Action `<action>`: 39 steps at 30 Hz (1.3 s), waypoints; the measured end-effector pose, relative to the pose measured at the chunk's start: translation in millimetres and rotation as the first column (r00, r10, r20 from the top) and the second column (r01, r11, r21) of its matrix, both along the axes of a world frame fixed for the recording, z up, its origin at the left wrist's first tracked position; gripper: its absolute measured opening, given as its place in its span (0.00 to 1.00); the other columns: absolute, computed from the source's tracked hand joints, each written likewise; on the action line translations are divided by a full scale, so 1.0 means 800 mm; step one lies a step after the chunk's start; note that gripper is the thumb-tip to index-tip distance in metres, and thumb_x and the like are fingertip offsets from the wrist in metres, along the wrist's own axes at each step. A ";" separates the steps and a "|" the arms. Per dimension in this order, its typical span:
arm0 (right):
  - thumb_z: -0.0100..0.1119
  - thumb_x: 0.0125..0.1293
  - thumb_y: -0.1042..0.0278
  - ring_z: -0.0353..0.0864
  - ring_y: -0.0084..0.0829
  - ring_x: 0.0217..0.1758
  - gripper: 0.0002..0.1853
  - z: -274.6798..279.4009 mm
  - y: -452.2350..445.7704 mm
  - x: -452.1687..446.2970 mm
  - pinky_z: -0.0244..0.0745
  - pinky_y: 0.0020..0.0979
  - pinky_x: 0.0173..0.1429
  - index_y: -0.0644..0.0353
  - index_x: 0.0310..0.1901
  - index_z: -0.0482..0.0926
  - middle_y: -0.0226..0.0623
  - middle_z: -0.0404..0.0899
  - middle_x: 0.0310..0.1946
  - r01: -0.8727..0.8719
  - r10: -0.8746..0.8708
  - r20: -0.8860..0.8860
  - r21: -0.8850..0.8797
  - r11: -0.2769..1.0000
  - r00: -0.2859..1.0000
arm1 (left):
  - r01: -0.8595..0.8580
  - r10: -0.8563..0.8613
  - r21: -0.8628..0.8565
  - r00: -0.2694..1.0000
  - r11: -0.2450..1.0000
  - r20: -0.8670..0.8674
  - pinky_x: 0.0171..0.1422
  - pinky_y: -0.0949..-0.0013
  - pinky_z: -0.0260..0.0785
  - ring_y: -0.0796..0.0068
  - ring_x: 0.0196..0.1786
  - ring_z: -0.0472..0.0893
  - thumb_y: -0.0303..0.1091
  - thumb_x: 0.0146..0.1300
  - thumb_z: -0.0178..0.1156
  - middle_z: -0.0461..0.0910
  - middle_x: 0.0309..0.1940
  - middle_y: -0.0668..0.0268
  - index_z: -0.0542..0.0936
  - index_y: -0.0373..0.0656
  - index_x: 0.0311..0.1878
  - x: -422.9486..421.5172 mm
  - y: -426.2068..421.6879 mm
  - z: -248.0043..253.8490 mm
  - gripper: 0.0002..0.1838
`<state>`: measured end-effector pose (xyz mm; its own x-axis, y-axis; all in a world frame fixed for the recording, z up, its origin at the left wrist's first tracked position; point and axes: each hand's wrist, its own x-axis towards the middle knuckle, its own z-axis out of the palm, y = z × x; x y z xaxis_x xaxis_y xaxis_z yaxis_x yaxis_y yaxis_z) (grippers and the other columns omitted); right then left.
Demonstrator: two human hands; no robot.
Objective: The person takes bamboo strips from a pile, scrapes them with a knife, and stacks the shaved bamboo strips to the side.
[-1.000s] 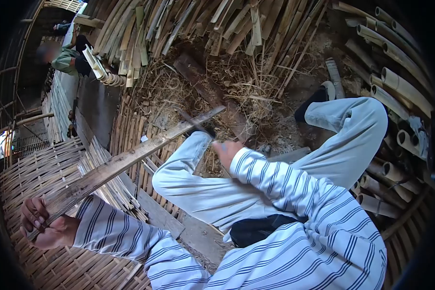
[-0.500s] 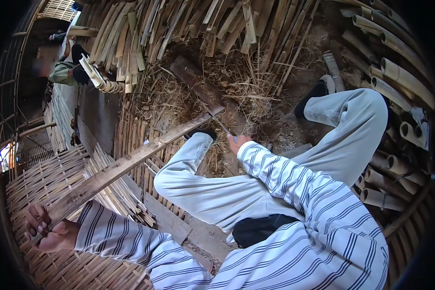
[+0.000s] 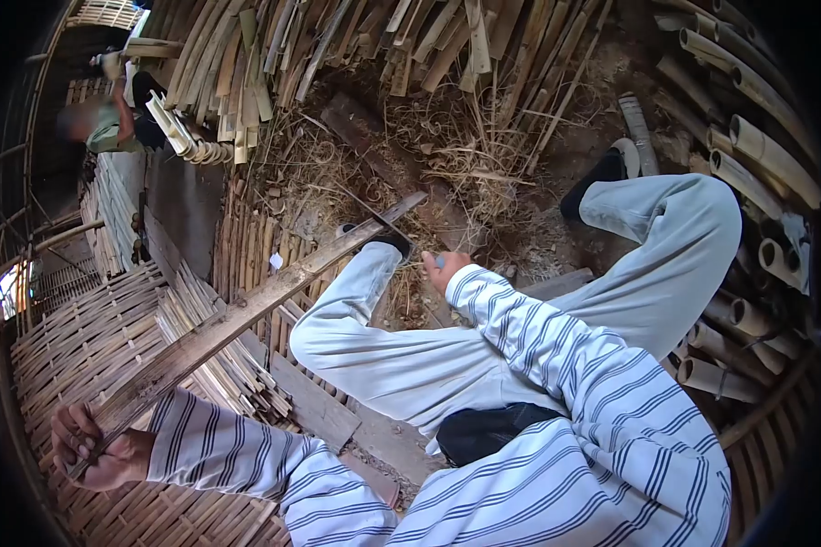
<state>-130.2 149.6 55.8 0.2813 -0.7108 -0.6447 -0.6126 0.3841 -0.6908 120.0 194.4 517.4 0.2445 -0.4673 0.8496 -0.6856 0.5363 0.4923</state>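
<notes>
A long flat brown strip (image 3: pixel 237 319), like split bamboo or wood, slants from lower left up to the middle of the view. My left hand (image 3: pixel 98 448) is wrapped round its lower end, over the woven mat. In my right hand (image 3: pixel 445 270) is the handle of a knife (image 3: pixel 388 222), whose thin blade crosses the strip near its upper end. Whether the edge touches the strip cannot be made out. The strip passes just above my left foot and lower leg.
Split bamboo slats (image 3: pixel 429 46) are piled at the top, with shavings (image 3: pixel 465 155) below them. Bamboo tubes (image 3: pixel 766 164) lie stacked at the right. A woven mat (image 3: pixel 82 337) covers the lower left. Another person (image 3: pixel 114 128) is at the upper left.
My right hand and the knife went down and right along the strip's end, then shifted back slightly left. My left hand keeps its hold. The other person's arm is now raised.
</notes>
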 end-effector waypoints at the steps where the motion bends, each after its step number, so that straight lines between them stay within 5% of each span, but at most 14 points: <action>1: 0.48 0.61 0.42 0.78 0.56 0.39 0.29 0.001 0.000 0.001 0.72 0.47 0.48 0.66 0.34 0.81 0.60 0.77 0.32 0.001 -0.001 -0.022 -0.017 1.000 1.000 | 0.003 -0.003 -0.002 1.000 1.000 0.006 0.30 0.74 0.45 0.79 0.26 0.56 0.43 0.39 0.73 0.54 0.20 0.73 0.62 0.46 0.22 0.001 0.001 -0.002 0.25; 4: 0.47 0.61 0.41 0.77 0.57 0.42 0.30 0.018 0.007 0.007 0.71 0.47 0.50 0.67 0.35 0.80 0.63 0.77 0.34 -0.006 0.006 -0.027 -0.030 1.000 1.000 | 0.259 -0.245 -0.046 0.820 0.965 -0.517 0.29 0.76 0.44 0.81 0.25 0.56 0.40 0.46 0.69 0.55 0.20 0.73 0.62 0.46 0.22 0.049 0.031 0.030 0.21; 5: 0.46 0.62 0.41 0.77 0.57 0.43 0.30 0.036 0.008 0.011 0.71 0.47 0.50 0.67 0.35 0.79 0.63 0.77 0.35 -0.004 0.004 0.012 -0.003 1.000 1.000 | 0.263 -0.265 -0.061 0.875 0.963 -0.406 0.27 0.78 0.45 0.83 0.24 0.55 0.35 0.55 0.57 0.56 0.19 0.74 0.61 0.48 0.20 0.012 0.009 0.011 0.14; 7: 0.44 0.63 0.41 0.77 0.58 0.39 0.30 0.081 0.009 0.011 0.72 0.48 0.47 0.67 0.35 0.78 0.63 0.76 0.31 -0.039 0.044 0.125 -0.045 0.998 0.991 | 0.198 -0.204 -0.047 0.955 0.979 -0.215 0.27 0.79 0.45 0.83 0.24 0.55 0.35 0.55 0.56 0.56 0.18 0.74 0.60 0.49 0.20 -0.015 -0.007 -0.004 0.15; 11: 0.44 0.65 0.43 0.79 0.55 0.24 0.27 0.166 0.014 0.005 0.74 0.47 0.32 0.65 0.32 0.77 0.56 0.75 0.17 -0.126 0.212 0.355 -0.250 0.960 0.911 | -0.008 -0.003 -0.059 0.983 0.998 -0.182 0.30 0.76 0.43 0.81 0.26 0.56 0.42 0.35 0.76 0.52 0.19 0.75 0.60 0.48 0.20 -0.013 -0.002 0.003 0.28; 20: 0.47 0.60 0.39 0.78 0.56 0.37 0.31 0.025 -0.009 0.001 0.74 0.45 0.46 0.66 0.31 0.81 0.59 0.78 0.30 -0.049 0.050 0.053 -0.023 0.999 0.997 | 0.134 -0.139 -0.052 0.982 0.990 -0.127 0.30 0.77 0.43 0.80 0.25 0.56 0.27 0.36 0.68 0.54 0.20 0.74 0.61 0.46 0.22 -0.015 -0.007 -0.002 0.20; 24: 0.45 0.61 0.37 0.78 0.58 0.38 0.34 0.020 0.013 0.015 0.73 0.47 0.48 0.68 0.40 0.79 0.60 0.78 0.33 -0.036 0.032 -0.039 -0.098 0.995 0.999 | 0.053 -0.073 -0.128 0.985 0.990 -0.156 0.29 0.77 0.43 0.80 0.26 0.56 0.30 0.38 0.70 0.53 0.21 0.74 0.62 0.46 0.22 -0.018 -0.007 -0.003 0.22; 28: 0.43 0.62 0.37 0.78 0.59 0.38 0.33 0.141 0.007 0.002 0.73 0.50 0.46 0.67 0.38 0.77 0.62 0.77 0.31 -0.180 0.188 0.198 -0.061 0.982 0.962 | 0.122 -0.124 0.018 0.979 0.992 0.161 0.31 0.74 0.46 0.79 0.26 0.56 0.37 0.45 0.68 0.54 0.20 0.73 0.62 0.45 0.22 0.011 0.006 0.004 0.20; 29: 0.43 0.62 0.38 0.78 0.60 0.37 0.32 0.168 0.003 -0.001 0.73 0.50 0.45 0.67 0.38 0.77 0.62 0.77 0.30 -0.213 0.225 0.225 -0.078 0.974 0.948 | 0.109 -0.119 -0.060 0.974 0.992 -0.195 0.32 0.74 0.46 0.79 0.26 0.55 0.35 0.51 0.62 0.54 0.20 0.73 0.62 0.45 0.22 -0.007 0.006 0.006 0.16; 31: 0.43 0.63 0.39 0.78 0.60 0.35 0.30 0.193 0.007 -0.005 0.74 0.50 0.42 0.66 0.38 0.76 0.63 0.77 0.28 -0.269 0.291 0.250 -0.121 0.956 0.923 | 0.223 -0.220 -0.021 0.938 0.975 -0.266 0.32 0.74 0.46 0.79 0.26 0.55 0.34 0.52 0.60 0.54 0.19 0.73 0.62 0.46 0.21 0.004 0.013 0.011 0.15; 33: 0.44 0.64 0.40 0.78 0.59 0.30 0.29 0.158 0.014 0.002 0.74 0.49 0.36 0.66 0.36 0.75 0.61 0.76 0.23 -0.153 0.190 0.208 -0.184 0.971 0.960 | 0.564 -0.539 -0.114 0.683 0.818 -0.492 0.32 0.75 0.47 0.79 0.26 0.55 0.31 0.49 0.58 0.53 0.19 0.73 0.60 0.47 0.20 0.016 0.013 0.023 0.14; 36: 0.47 0.61 0.40 0.79 0.55 0.32 0.30 0.035 0.024 0.013 0.75 0.46 0.40 0.67 0.33 0.80 0.57 0.77 0.23 0.047 -0.042 0.041 -0.116 0.992 0.998 | -0.006 -0.001 0.056 0.991 0.998 0.137 0.31 0.74 0.46 0.79 0.25 0.55 0.28 0.43 0.62 0.52 0.19 0.73 0.58 0.48 0.20 -0.013 -0.006 0.001 0.18; 37: 0.46 0.61 0.40 0.79 0.55 0.36 0.31 0.012 0.008 0.008 0.74 0.44 0.45 0.68 0.33 0.81 0.59 0.77 0.26 0.112 -0.102 -0.091 0.111 0.988 0.991 | 0.019 -0.024 0.057 0.996 0.998 0.088 0.31 0.74 0.46 0.78 0.26 0.55 0.26 0.40 0.64 0.52 0.19 0.73 0.58 0.47 0.21 -0.010 -0.003 0.002 0.20; 39: 0.45 0.61 0.40 0.79 0.55 0.39 0.32 -0.003 -0.006 -0.002 0.73 0.47 0.47 0.68 0.32 0.81 0.60 0.78 0.31 0.034 -0.033 -0.082 0.008 0.999 0.996 | 0.084 -0.083 0.059 0.996 0.995 -0.016 0.31 0.73 0.45 0.78 0.26 0.55 0.22 0.32 0.67 0.51 0.20 0.73 0.58 0.47 0.21 -0.001 0.001 0.007 0.24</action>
